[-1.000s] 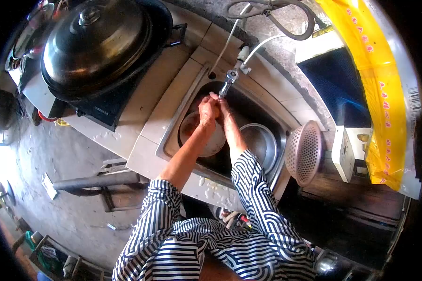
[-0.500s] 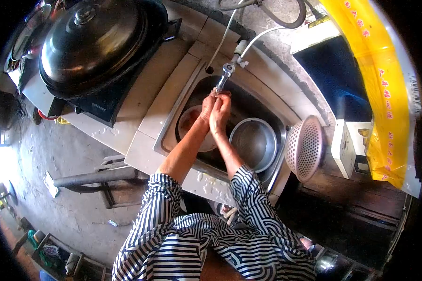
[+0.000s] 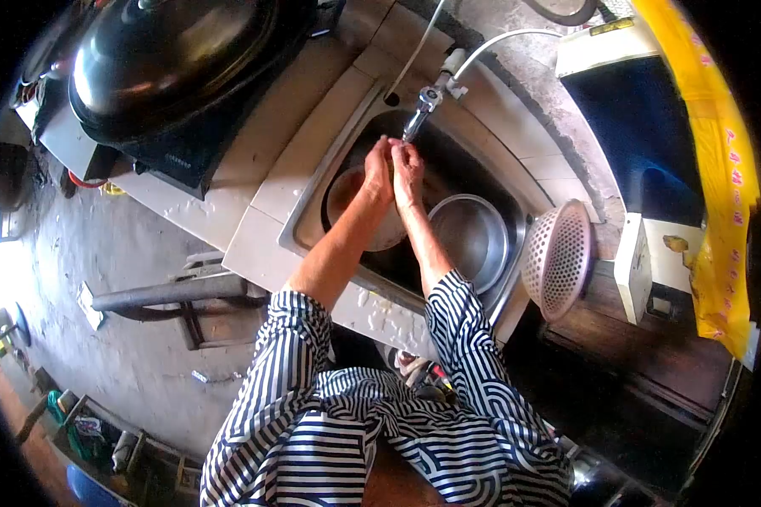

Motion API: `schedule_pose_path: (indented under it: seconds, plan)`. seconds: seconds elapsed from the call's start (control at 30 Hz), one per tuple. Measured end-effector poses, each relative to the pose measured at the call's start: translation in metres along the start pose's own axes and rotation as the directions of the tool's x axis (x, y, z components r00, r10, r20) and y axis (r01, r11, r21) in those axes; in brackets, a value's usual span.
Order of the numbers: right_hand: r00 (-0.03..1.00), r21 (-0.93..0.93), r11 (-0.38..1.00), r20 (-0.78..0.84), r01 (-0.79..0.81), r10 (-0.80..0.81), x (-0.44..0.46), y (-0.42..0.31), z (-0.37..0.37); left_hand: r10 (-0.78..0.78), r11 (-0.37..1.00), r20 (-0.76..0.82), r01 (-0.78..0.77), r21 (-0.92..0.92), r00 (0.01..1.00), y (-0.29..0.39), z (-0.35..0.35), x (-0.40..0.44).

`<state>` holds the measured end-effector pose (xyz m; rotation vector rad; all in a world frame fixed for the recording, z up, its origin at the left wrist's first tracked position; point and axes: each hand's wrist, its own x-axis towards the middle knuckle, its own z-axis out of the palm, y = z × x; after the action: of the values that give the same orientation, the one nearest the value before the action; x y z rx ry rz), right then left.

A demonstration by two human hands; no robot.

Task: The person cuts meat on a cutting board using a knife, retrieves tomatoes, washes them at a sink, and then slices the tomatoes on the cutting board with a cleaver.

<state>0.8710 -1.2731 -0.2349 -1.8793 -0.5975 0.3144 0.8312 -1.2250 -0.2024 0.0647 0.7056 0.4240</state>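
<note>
Both hands are together under the metal faucet, over the sink. My left hand is on the left with its fingers pressed together and curled toward the other hand. Beside it, my right hand is also curled, its fingertips just below the spout. Whatever lies between the palms is hidden. Below my wrists is a pale bowl, partly covered by my forearms. A round metal basin rests in the right part of the sink.
A pink perforated colander leans at the sink's right edge. A large lidded wok sits on a black cooker at upper left. A wooden stool stands on the floor at left. Yellow plastic hangs at right.
My hands have gone from overlapping and rubbing to side by side beneath the spout. The camera view has shifted, so the wok and faucet appear higher in the frame.
</note>
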Motion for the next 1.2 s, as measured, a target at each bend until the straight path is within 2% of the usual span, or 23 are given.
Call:
schedule_pose_path:
  seconds: [0.03, 0.17, 0.27, 0.3, 0.33, 0.4, 0.43, 0.53, 0.6, 0.67, 0.7, 0.77, 0.8, 0.83, 0.87, 0.93, 0.97, 1.0, 1.03, 1.07, 1.13, 1.17, 1.2]
  plan:
    - [0.995, 0.069, 0.995, 0.069, 0.068, -0.073, -0.007, 0.0, 0.0, -0.06, 0.994, 0.165, 0.075, -0.084, 0.984, -0.015, -0.037, 0.055]
    - [0.997, 0.026, 0.997, 0.02, 0.071, -0.072, -0.03, -0.012, 0.007, 0.123, 0.982, -0.006, -0.12, 0.149, 0.992, 0.0, -0.023, 0.043]
    - [0.987, -0.009, 0.987, -0.004, 0.16, -0.16, -0.027, -0.009, 0.006, 0.081, 0.997, 0.214, -0.075, -0.036, 0.973, -0.015, -0.041, 0.057]
    - [0.992, -0.06, 0.993, -0.069, 0.101, -0.106, -0.025, -0.008, 0.003, -0.033, 0.998, 0.451, 0.005, 0.062, 0.892, -0.019, -0.062, 0.07]
    - [0.989, -0.103, 0.994, -0.137, 0.038, -0.052, -0.023, -0.008, 0.001, -0.033, 0.998, 0.449, 0.005, 0.062, 0.893, -0.025, -0.056, 0.057]
    - [0.99, -0.005, 0.998, -0.126, -0.065, 0.064, -0.015, -0.008, -0.014, 0.02, 0.997, 0.135, -0.031, 0.077, 0.991, -0.039, -0.032, 0.0]
    - [0.98, 0.087, 0.983, -0.108, -0.159, 0.168, -0.01, -0.009, -0.021, -0.133, 0.991, 0.118, 0.135, -0.008, 0.984, -0.032, -0.02, -0.028]
    - [0.962, 0.066, 0.98, -0.193, -0.185, 0.195, 0.0, 0.032, -0.022, 0.074, 0.981, 0.107, -0.092, 0.168, 0.991, -0.054, -0.038, -0.02]
    - [0.96, 0.047, 0.987, -0.23, -0.157, 0.163, -0.001, 0.062, -0.015, 0.094, 0.962, 0.035, -0.1, 0.255, 0.995, -0.055, -0.044, -0.019]
    - [0.921, 0.309, 0.92, -0.229, -0.239, 0.316, -0.001, 0.061, -0.004, 0.083, 0.943, -0.114, -0.041, 0.331, 0.99, -0.04, -0.032, -0.034]
    - [0.897, 0.456, 0.822, -0.105, -0.341, 0.43, -0.005, 0.053, -0.003, 0.122, 0.947, -0.098, -0.086, 0.309, 0.988, -0.038, -0.035, -0.035]
    - [0.986, -0.127, 0.989, -0.153, -0.078, 0.058, -0.005, 0.057, 0.003, 0.09, 0.868, -0.194, 0.019, 0.496, 0.977, -0.023, -0.042, -0.031]
    - [0.993, -0.008, 0.996, -0.086, -0.085, 0.084, 0.0, 0.077, 0.013, 0.224, 0.816, -0.131, -0.112, 0.567, 0.966, -0.02, -0.053, -0.024]
    - [0.971, -0.335, 0.912, -0.052, -0.235, 0.232, 0.002, 0.076, 0.013, 0.25, 0.774, -0.153, -0.102, 0.625, 0.956, -0.02, -0.07, -0.007]
    - [0.973, -0.33, 0.915, -0.055, -0.231, 0.225, 0.001, 0.075, 0.011, 0.219, 0.81, -0.146, -0.096, 0.579, 0.965, -0.007, -0.067, -0.014]
    - [0.807, -0.631, 0.77, 0.501, 0.094, 0.312, -0.006, 0.074, 0.008, 0.187, 0.814, -0.136, -0.075, 0.577, 0.973, 0.01, -0.072, -0.022]
    - [0.816, -0.619, 0.779, 0.5, 0.103, 0.29, -0.013, 0.101, 0.022, 0.222, 0.738, -0.095, -0.103, 0.666, 0.97, 0.007, -0.083, -0.014]
    - [0.869, -0.5, 0.754, 0.458, 0.425, -0.186, -0.028, 0.154, 0.043, 0.274, 0.746, -0.07, -0.166, 0.644, 0.959, 0.009, -0.08, -0.02]
    - [0.714, -0.428, 0.574, 0.341, 0.698, -0.612, -0.037, 0.153, 0.055, 0.316, 0.755, -0.051, -0.218, 0.619, 0.947, 0.009, -0.079, -0.028]
    - [0.717, -0.434, 0.576, 0.335, 0.693, -0.611, -0.036, 0.154, 0.057, 0.287, 0.743, -0.031, -0.202, 0.638, 0.958, 0.011, -0.079, -0.033]
    - [0.896, -0.251, 0.904, 0.374, 0.345, -0.238, -0.034, 0.134, 0.048, 0.269, 0.776, -0.08, -0.167, 0.608, 0.96, 0.013, -0.073, -0.041]
    - [0.906, -0.16, 0.98, 0.422, 0.121, -0.042, -0.03, 0.135, 0.046, 0.266, 0.806, -0.126, -0.148, 0.574, 0.956, 0.014, -0.072, -0.04]
    - [0.818, -0.25, 0.934, 0.572, 0.255, -0.07, -0.011, 0.157, 0.047, 0.285, 0.79, -0.105, -0.172, 0.588, 0.953, 0.012, -0.076, -0.036]
